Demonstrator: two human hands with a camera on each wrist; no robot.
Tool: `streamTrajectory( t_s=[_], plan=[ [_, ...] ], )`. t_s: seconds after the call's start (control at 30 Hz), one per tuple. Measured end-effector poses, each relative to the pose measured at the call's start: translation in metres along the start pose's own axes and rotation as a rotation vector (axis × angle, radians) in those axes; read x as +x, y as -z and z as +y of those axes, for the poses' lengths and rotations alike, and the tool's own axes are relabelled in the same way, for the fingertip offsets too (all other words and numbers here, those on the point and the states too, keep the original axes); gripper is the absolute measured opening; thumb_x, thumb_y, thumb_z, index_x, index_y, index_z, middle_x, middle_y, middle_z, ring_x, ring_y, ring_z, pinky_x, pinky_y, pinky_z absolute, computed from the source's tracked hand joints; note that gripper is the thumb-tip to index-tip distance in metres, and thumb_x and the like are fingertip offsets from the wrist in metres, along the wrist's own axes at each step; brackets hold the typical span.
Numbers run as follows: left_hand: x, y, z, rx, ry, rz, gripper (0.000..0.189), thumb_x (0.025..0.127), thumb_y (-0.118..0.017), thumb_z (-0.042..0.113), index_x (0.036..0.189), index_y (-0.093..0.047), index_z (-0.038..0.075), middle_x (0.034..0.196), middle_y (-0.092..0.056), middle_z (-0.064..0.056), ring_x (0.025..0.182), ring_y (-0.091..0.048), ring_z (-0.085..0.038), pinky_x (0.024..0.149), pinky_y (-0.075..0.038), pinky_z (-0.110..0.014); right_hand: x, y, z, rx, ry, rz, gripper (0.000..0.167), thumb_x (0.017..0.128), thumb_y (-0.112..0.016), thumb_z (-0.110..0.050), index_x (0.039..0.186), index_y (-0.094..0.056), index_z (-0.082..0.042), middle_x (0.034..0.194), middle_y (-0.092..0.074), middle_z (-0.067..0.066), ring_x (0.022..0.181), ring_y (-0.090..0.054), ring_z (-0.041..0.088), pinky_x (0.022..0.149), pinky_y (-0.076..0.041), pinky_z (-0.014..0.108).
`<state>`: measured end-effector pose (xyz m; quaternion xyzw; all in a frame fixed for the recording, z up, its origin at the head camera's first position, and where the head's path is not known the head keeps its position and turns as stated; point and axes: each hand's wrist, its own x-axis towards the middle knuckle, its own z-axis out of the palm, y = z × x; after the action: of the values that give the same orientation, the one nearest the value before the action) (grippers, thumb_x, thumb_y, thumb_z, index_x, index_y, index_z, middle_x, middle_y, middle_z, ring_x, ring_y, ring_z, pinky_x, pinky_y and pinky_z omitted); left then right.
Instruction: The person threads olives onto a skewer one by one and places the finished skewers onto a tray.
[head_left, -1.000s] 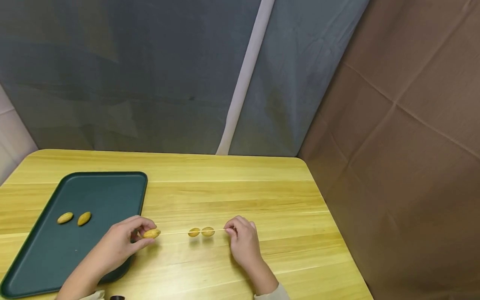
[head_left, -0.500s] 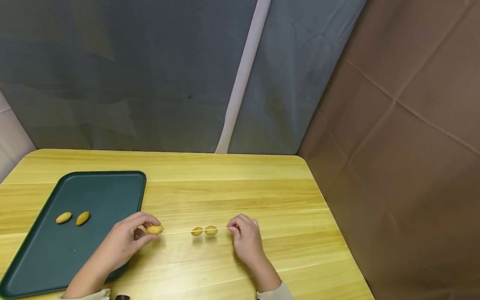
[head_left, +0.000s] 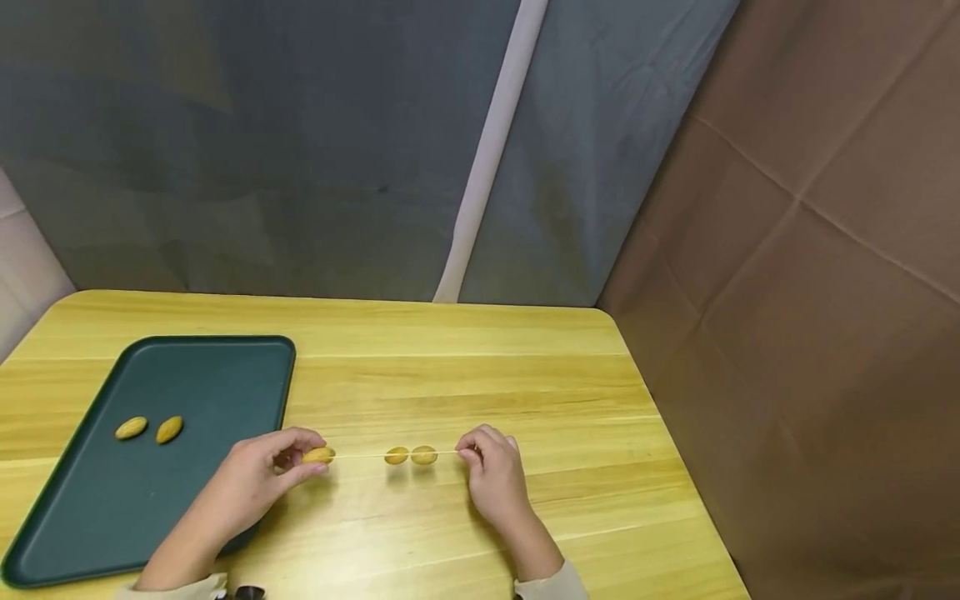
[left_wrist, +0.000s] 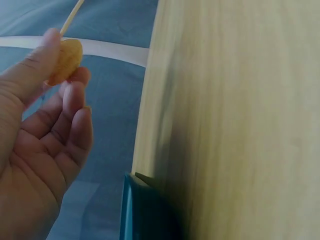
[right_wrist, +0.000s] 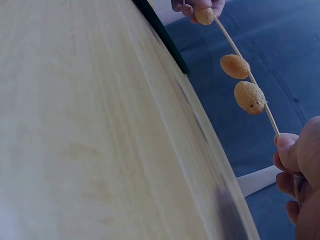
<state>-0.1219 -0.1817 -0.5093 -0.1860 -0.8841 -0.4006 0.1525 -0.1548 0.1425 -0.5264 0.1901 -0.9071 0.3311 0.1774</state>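
Observation:
My left hand pinches an oval yellow-brown piece, like a large almond, between thumb and fingers. A thin wooden skewer runs level from the inner end of that piece to my right hand, whose thumb and fingers pinch its other end. Midway along the skewer are two more such pieces, a smaller one and a larger, rough-skinned one, side by side with a small gap. Their shadows fall on the table below. In the left wrist view the held piece meets the skewer near the thumb tip.
A dark green tray lies on the left of the wooden table, with two similar oval pieces on it. My left forearm crosses the tray's right edge. Grey and brown cloth hangs behind and to the right.
Both hands have shifted slightly right, the left a little more, so the held piece is nearer the two on the skewer. The pieces on the tray stay put.

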Motion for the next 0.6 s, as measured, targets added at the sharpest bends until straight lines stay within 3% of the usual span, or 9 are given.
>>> streamTrajectory(
  t_s=[0.27,0.43,0.6],
  plan=[
    [0.0006,-0.0023,0.0008,-0.056,0.022,0.001,0.02,0.087,-0.079,0.011,0.107,-0.078,0.014,0.086,-0.074,0.012,0.064,-0.06,-0.004,0.054,-0.046,-0.022,0.0006,0.0009,-0.0005,0.012,-0.02,-0.007,0.007,0.086,-0.073,-0.013,0.088,-0.067,-0.015,0.089,-0.067,-0.008,0.085,-0.064,0.01,0.078,-0.042,0.03],
    [0.0006,-0.0037,0.0015,-0.06,0.06,-0.019,0.024,0.085,-0.08,0.013,0.108,-0.078,0.013,0.08,-0.07,0.013,0.063,-0.057,-0.001,0.052,-0.045,-0.024,-0.0004,0.0014,-0.0011,0.033,-0.044,-0.017,0.006,0.087,-0.073,-0.013,0.088,-0.067,-0.015,0.089,-0.068,-0.008,0.082,-0.063,0.009,0.077,-0.042,0.03],
    [-0.0013,-0.0017,0.0023,-0.129,0.142,-0.077,0.034,0.081,-0.084,0.012,0.114,-0.076,0.009,0.083,-0.071,0.01,0.07,-0.063,-0.001,0.058,-0.053,-0.025,-0.0012,0.001,-0.0016,0.05,-0.058,-0.031,0.005,0.088,-0.072,-0.012,0.089,-0.067,-0.015,0.09,-0.068,-0.007,0.083,-0.063,0.009,0.077,-0.042,0.03]
  ],
)
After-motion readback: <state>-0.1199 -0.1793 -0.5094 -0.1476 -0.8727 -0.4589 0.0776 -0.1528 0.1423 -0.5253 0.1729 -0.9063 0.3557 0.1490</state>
